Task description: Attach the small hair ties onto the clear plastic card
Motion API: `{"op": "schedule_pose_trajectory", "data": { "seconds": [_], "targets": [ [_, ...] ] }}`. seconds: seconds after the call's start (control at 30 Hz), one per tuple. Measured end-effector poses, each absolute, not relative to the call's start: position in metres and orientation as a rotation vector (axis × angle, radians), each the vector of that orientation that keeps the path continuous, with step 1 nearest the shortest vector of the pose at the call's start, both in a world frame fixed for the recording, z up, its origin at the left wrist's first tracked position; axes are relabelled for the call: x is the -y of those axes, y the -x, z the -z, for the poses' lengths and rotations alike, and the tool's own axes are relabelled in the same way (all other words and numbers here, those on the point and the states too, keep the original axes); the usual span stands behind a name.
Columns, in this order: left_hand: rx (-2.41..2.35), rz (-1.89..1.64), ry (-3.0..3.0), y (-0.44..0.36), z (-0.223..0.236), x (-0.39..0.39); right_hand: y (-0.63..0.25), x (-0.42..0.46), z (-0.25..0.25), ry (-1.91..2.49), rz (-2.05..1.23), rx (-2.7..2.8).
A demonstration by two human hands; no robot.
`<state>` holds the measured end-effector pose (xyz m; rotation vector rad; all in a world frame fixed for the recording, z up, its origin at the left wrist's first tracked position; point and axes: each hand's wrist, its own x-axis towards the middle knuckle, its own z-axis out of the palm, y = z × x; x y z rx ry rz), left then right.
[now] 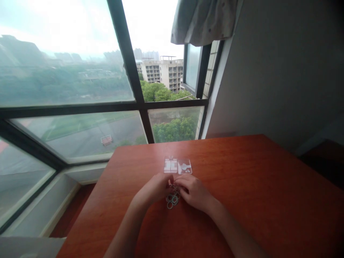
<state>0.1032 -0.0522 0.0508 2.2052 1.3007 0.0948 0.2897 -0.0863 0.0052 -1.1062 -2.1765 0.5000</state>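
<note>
Several small pale rings [173, 198] lie in a loose cluster on the wooden table, some greenish, some pinkish near the far end. My left hand [160, 185] comes in from the left with curled fingers, its fingertips at the far end of the rings. From the right, my right hand [192, 189] bends its fingers onto the same end. Both hands look closed on rings there, though the fingertips partly hide them. I cannot tell whether the rings are linked. Just beyond the fingers lie two flat clear squares, a left one [170, 166] and a right one [185, 166], with whitish reflections.
The reddish-brown table [242, 179] reaches to a large window with dark frames [141, 106]. A grey curtain [204, 21] hangs above an outward-open pane [192, 68]. A plain wall [276, 71] stands on the right. Buildings and trees show outside.
</note>
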Motion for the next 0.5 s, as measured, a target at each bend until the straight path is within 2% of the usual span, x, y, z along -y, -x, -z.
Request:
{"op": "schedule_pose_trajectory", "data": {
  "seconds": [0.2, 0.5],
  "targets": [
    [-1.401, -0.086, -2.161, -0.093, -0.046, 0.048, -0.300, 0.078, 0.003, 1.430, -0.412, 2.008],
    [-1.286, 0.036, -2.173, -0.100, -0.045, 0.056, -0.293, 0.083, 0.004, 1.362, -0.395, 2.225]
  ]
}}
